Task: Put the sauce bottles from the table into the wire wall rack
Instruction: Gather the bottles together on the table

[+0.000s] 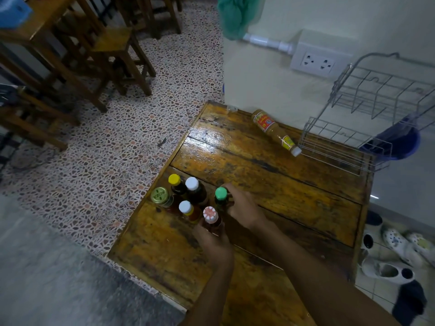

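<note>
The wooden bench (270,189) is made of worn, glossy planks. At its 9 o'clock edge six sauce bottles stand upright in a tight cluster (188,198), with yellow, white, green, gold and red-and-white caps. Toward 12 o'clock a tan bottle (270,128) lies on its side, its white cap just beside the wire rack (367,118) at 1 o'clock.

The worktop (270,165) is worn, glossy varnished wood planks. The rack (367,109) is thin bare metal wire. The 7 bottles (195,196) carry smooth plastic caps; the floor (122,137) is speckled terrazzo.
</note>
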A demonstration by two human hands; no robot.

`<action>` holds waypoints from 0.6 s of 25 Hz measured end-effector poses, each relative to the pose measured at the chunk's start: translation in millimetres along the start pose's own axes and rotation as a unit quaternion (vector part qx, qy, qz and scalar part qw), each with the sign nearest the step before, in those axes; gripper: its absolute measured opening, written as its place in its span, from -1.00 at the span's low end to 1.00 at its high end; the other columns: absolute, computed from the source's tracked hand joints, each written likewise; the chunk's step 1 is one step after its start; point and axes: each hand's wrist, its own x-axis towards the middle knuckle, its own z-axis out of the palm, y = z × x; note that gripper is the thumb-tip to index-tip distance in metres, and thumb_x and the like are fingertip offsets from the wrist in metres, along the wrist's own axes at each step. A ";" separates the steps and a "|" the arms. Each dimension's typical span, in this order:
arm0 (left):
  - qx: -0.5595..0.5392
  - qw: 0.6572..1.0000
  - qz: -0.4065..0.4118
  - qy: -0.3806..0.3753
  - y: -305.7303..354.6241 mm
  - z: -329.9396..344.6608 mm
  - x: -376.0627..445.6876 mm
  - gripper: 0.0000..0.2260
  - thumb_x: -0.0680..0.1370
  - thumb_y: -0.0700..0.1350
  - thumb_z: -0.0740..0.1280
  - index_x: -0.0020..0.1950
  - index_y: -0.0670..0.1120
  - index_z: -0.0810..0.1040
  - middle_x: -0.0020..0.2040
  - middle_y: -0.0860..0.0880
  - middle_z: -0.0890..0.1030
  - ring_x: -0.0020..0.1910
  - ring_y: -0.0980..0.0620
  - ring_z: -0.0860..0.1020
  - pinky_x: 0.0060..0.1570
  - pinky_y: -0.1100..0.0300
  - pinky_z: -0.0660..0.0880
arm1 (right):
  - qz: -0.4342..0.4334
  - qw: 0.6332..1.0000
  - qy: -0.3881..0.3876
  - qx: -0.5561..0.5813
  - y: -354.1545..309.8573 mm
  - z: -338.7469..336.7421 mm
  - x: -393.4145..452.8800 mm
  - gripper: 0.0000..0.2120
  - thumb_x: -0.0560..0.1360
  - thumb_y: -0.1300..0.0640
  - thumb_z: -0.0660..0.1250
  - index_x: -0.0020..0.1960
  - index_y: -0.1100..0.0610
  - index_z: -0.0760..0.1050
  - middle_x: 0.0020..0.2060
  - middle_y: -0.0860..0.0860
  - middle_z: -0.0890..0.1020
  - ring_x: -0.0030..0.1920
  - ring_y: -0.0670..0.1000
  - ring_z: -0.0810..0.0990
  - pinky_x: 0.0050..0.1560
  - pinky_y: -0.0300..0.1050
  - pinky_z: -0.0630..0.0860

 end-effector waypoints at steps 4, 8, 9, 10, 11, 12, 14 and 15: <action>0.016 1.000 -0.015 0.014 -2.1 2.4 2.4 -0.58 0.52 -0.18 0.53 0.30 -0.22 0.46 0.20 -0.21 0.50 0.22 -0.10 0.43 0.03 0.11 0.35 | 0.003 1.000 -0.024 -0.004 0.1 3.7 -1.2 -0.40 0.41 0.33 0.47 0.25 -0.17 0.35 0.19 -0.02 0.61 0.16 0.02 0.60 0.02 0.15 0.64; 0.033 0.999 -0.016 0.012 -4.3 3.5 5.1 -0.57 0.51 -0.19 0.54 0.28 -0.25 0.45 0.19 -0.22 0.48 0.22 -0.23 0.48 0.08 0.01 0.43 | 0.001 1.000 -0.025 -0.001 -0.7 5.5 -1.7 -0.39 0.41 0.34 0.48 0.27 -0.16 0.35 0.19 -0.01 0.61 0.16 0.02 0.60 0.03 0.15 0.64; 0.035 0.999 -0.014 0.011 -4.7 3.2 4.9 -0.58 0.51 -0.20 0.54 0.26 -0.26 0.45 0.18 -0.23 0.47 0.21 -0.24 0.49 0.10 -0.03 0.45 | 0.005 1.000 -0.027 -0.004 -1.0 6.0 -2.1 -0.38 0.41 0.33 0.47 0.27 -0.17 0.34 0.20 -0.02 0.61 0.17 0.03 0.60 0.03 0.15 0.64; 0.036 0.999 -0.011 0.010 -4.5 2.6 4.7 -0.59 0.51 -0.21 0.53 0.25 -0.27 0.44 0.17 -0.23 0.47 0.21 -0.25 0.48 0.12 -0.06 0.46 | 0.008 1.000 -0.029 -0.007 -0.9 6.8 -1.6 -0.37 0.41 0.33 0.48 0.28 -0.19 0.34 0.21 -0.02 0.60 0.18 0.03 0.59 0.04 0.15 0.64; 0.039 0.999 -0.006 0.009 -4.7 2.2 5.0 -0.60 0.51 -0.22 0.53 0.25 -0.27 0.44 0.17 -0.24 0.47 0.21 -0.25 0.47 0.14 -0.08 0.46 | 0.009 0.999 -0.032 -0.007 -0.5 7.7 -1.1 -0.36 0.41 0.32 0.48 0.28 -0.20 0.33 0.22 -0.03 0.60 0.19 0.03 0.59 0.05 0.15 0.64; 0.043 0.999 -0.002 0.008 -5.3 2.3 5.3 -0.60 0.51 -0.23 0.53 0.25 -0.28 0.45 0.17 -0.25 0.48 0.23 -0.25 0.46 0.15 -0.07 0.44 | 0.009 0.999 -0.036 -0.005 0.3 8.4 -0.3 -0.35 0.41 0.32 0.49 0.29 -0.20 0.33 0.24 -0.03 0.60 0.21 0.03 0.58 0.06 0.15 0.63; 0.043 0.999 -0.004 0.004 -5.1 2.1 5.1 -0.57 0.51 -0.24 0.53 0.28 -0.28 0.44 0.21 -0.26 0.48 0.26 -0.23 0.44 0.15 0.00 0.42 | 0.010 0.999 -0.041 0.002 1.7 8.8 0.6 -0.32 0.41 0.32 0.50 0.31 -0.20 0.32 0.27 -0.02 0.59 0.26 0.03 0.57 0.12 0.13 0.62; 0.043 0.999 -0.009 0.001 -4.9 2.0 5.4 -0.55 0.50 -0.24 0.53 0.30 -0.28 0.43 0.24 -0.26 0.48 0.27 -0.21 0.42 0.15 0.04 0.39 | 0.010 0.999 -0.043 0.002 2.7 8.2 0.3 -0.31 0.41 0.31 0.51 0.33 -0.21 0.31 0.29 -0.02 0.58 0.28 0.03 0.56 0.14 0.12 0.62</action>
